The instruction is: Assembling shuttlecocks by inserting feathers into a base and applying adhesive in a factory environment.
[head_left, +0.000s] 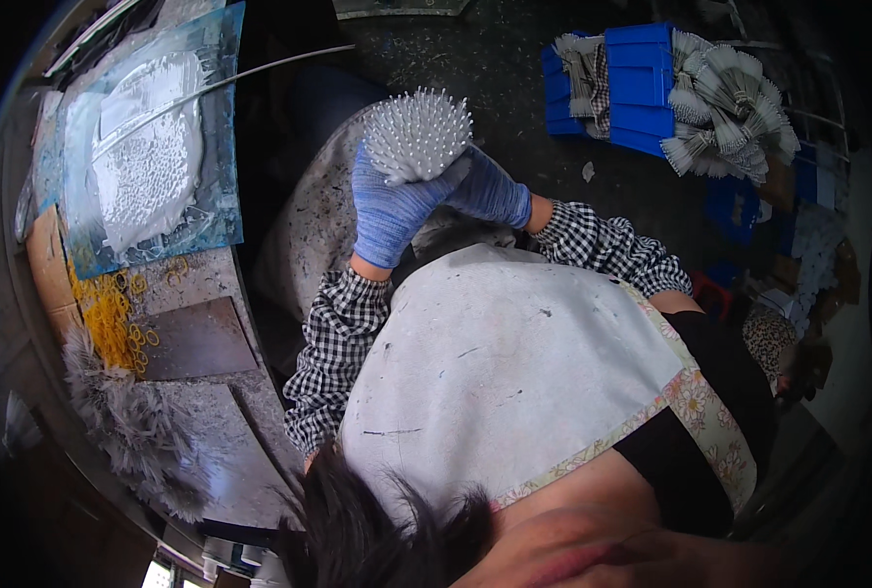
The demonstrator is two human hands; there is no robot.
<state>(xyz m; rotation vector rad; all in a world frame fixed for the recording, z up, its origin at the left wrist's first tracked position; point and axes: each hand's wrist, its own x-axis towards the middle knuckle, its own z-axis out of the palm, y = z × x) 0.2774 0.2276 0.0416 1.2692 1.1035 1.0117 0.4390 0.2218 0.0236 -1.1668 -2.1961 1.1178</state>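
**Both gloved hands on a white spiky bundle**

Behind you, the blue bins (642, 88) hold grey-white tufted bundles (725, 103). On the bench (211, 412), a clear plastic sheet (142, 147) carries white bits. Your left hand (389, 211) and right hand (490, 191), in blue gloves, close their fingers around the spiky bundle (418, 134), a white bristling dome held up above your lap.

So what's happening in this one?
A person in blue gloves and a stained apron holds a white spiky dome in front of them. The left hand grips it from below, and the right hand steadies its side. Yellow rubber bands and grey feathers lie on the bench at left.
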